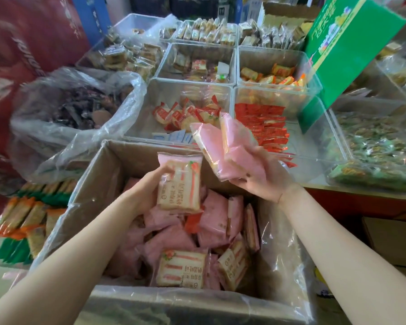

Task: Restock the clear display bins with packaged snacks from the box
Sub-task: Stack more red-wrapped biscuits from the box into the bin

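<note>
Here, gripping one pink snack pack (180, 184) upright in the left hand (150, 186), fingers curled round its left edge, above the cardboard box (96, 174) at six o'clock. Clutching a fanned bunch of pink packs (223, 146) in the right hand (265, 177), hovering at one o'clock over the box, just short of the clear bins (234, 87) lying at twelve.

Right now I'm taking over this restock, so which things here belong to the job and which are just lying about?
Job:
- cardboard box of pink packets
- packet in left hand
- packets in right hand
- clear bin with red packets

Lying about:
- green carton
- plastic bag of dark snacks
- orange-green packets
</note>
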`<state>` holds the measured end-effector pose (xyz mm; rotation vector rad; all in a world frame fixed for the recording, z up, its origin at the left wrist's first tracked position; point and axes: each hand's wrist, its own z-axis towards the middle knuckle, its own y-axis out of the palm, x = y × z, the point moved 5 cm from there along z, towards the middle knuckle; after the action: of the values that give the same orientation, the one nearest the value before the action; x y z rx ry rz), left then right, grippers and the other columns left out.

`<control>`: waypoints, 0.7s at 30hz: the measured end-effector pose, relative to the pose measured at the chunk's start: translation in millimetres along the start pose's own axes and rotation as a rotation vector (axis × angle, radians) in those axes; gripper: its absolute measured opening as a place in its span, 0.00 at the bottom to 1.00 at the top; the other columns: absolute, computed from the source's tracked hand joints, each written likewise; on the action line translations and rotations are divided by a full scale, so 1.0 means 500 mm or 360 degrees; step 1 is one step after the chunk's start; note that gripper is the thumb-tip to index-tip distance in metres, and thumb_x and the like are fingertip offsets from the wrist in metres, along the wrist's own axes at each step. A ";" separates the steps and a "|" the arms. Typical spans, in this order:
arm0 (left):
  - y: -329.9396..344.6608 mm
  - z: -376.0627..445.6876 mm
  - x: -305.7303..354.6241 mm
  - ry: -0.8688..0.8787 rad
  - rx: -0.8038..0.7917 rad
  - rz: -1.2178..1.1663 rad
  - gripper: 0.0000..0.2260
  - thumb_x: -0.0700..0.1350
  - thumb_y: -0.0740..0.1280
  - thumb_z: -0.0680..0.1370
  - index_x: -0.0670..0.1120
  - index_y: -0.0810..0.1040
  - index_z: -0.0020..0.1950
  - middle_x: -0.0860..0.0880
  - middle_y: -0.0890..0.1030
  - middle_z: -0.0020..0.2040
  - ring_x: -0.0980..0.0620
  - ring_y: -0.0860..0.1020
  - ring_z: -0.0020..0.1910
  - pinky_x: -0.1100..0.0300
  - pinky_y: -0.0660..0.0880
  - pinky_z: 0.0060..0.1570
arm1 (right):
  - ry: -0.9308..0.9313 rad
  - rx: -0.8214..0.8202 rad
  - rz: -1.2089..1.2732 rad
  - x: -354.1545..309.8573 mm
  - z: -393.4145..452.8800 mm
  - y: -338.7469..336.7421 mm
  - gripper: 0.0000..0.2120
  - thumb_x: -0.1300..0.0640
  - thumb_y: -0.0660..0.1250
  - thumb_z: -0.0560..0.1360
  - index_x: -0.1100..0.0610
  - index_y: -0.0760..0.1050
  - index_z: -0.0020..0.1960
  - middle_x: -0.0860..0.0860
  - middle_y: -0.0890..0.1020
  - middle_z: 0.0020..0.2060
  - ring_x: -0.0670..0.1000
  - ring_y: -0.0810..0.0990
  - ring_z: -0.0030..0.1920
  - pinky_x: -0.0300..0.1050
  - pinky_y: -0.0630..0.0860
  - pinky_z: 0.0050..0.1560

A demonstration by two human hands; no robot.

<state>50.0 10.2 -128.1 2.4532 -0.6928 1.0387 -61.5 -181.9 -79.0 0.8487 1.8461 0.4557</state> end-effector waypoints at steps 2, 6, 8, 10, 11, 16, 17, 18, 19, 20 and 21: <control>0.006 -0.011 0.004 -0.0025 -0.0083 -0.0109 0.12 0.48 0.58 0.76 0.43 0.77 0.43 0.44 0.83 0.36 0.48 0.82 0.33 0.54 0.76 0.42 | 0.0011 -0.0121 -0.0069 0.001 -0.007 0.026 0.22 0.55 0.80 0.54 0.58 0.82 0.47 0.53 0.84 0.41 0.50 0.83 0.41 0.45 0.79 0.44; 0.016 -0.019 0.009 -0.0083 0.0067 -0.0005 0.09 0.46 0.56 0.76 0.43 0.73 0.44 0.46 0.80 0.30 0.49 0.80 0.27 0.60 0.76 0.31 | -0.0511 0.0136 -0.0496 -0.024 -0.003 0.059 0.31 0.65 0.78 0.54 0.61 0.74 0.56 0.52 0.84 0.43 0.50 0.83 0.44 0.45 0.80 0.46; 0.025 -0.022 0.017 -0.0043 0.0076 0.0112 0.10 0.45 0.55 0.78 0.42 0.73 0.45 0.45 0.80 0.33 0.50 0.80 0.27 0.63 0.75 0.29 | -0.1220 0.0415 -0.1250 -0.061 -0.013 0.074 0.33 0.68 0.78 0.59 0.60 0.69 0.60 0.51 0.80 0.49 0.49 0.78 0.50 0.46 0.76 0.51; 0.035 -0.018 0.014 -0.0009 -0.0051 0.0207 0.11 0.43 0.54 0.80 0.43 0.72 0.40 0.45 0.75 0.35 0.51 0.77 0.27 0.63 0.73 0.30 | -0.1915 0.0411 -0.2415 -0.056 -0.034 0.115 0.28 0.67 0.73 0.64 0.54 0.66 0.59 0.51 0.77 0.53 0.50 0.71 0.55 0.50 0.69 0.54; 0.044 -0.028 0.012 -0.0054 -0.0133 0.0196 0.13 0.42 0.57 0.80 0.42 0.69 0.35 0.46 0.74 0.32 0.52 0.75 0.25 0.63 0.71 0.29 | -0.2124 0.0295 -0.2858 -0.035 -0.039 0.129 0.25 0.67 0.68 0.66 0.52 0.65 0.58 0.52 0.75 0.55 0.53 0.68 0.56 0.53 0.66 0.56; 0.078 -0.091 0.020 -0.0211 -0.0587 0.0162 0.28 0.63 0.76 0.55 0.39 0.84 0.37 0.43 0.83 0.35 0.52 0.82 0.32 0.64 0.79 0.38 | -0.2338 -0.0214 -0.3538 0.053 -0.044 0.111 0.16 0.66 0.55 0.73 0.53 0.65 0.59 0.58 0.71 0.62 0.59 0.75 0.58 0.62 0.72 0.57; 0.071 -0.073 0.016 -0.0193 -0.0592 0.0051 0.34 0.65 0.78 0.51 0.41 0.84 0.46 0.43 0.84 0.42 0.49 0.82 0.40 0.59 0.79 0.48 | -0.2333 -0.0160 -0.3619 0.057 -0.041 0.105 0.17 0.67 0.54 0.73 0.54 0.65 0.58 0.59 0.68 0.62 0.60 0.76 0.57 0.64 0.73 0.56; 0.059 -0.060 0.014 -0.0171 -0.0536 -0.0011 0.42 0.64 0.80 0.47 0.42 0.81 0.53 0.43 0.83 0.47 0.47 0.81 0.45 0.55 0.75 0.56 | -0.2299 -0.0014 -0.3694 0.058 -0.032 0.098 0.18 0.68 0.52 0.72 0.55 0.64 0.59 0.59 0.66 0.62 0.61 0.76 0.57 0.66 0.72 0.58; 0.055 -0.053 0.007 -0.0169 -0.0500 -0.0009 0.46 0.63 0.81 0.44 0.42 0.80 0.56 0.42 0.82 0.49 0.46 0.80 0.46 0.53 0.73 0.58 | -0.2224 0.0239 -0.3764 0.056 -0.021 0.093 0.20 0.69 0.49 0.73 0.54 0.63 0.61 0.60 0.64 0.63 0.61 0.74 0.59 0.67 0.70 0.61; 0.058 -0.052 0.002 -0.0148 -0.0482 -0.0024 0.44 0.61 0.81 0.43 0.42 0.81 0.54 0.42 0.82 0.48 0.46 0.80 0.44 0.53 0.74 0.55 | -0.2131 0.0572 -0.3834 0.050 -0.009 0.093 0.20 0.67 0.48 0.75 0.53 0.62 0.64 0.59 0.63 0.64 0.61 0.71 0.62 0.66 0.67 0.64; 0.062 -0.049 0.000 -0.0115 -0.0468 -0.0067 0.37 0.60 0.81 0.45 0.42 0.83 0.48 0.43 0.82 0.44 0.47 0.80 0.40 0.55 0.76 0.48 | -0.2018 0.0864 -0.3852 0.043 0.002 0.096 0.20 0.65 0.47 0.77 0.51 0.60 0.66 0.58 0.62 0.65 0.60 0.68 0.63 0.64 0.67 0.64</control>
<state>18.5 -2.0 -107.3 2.2479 -0.7551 0.7742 -49.0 -133.4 -62.2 -0.9815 0.5882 -1.6811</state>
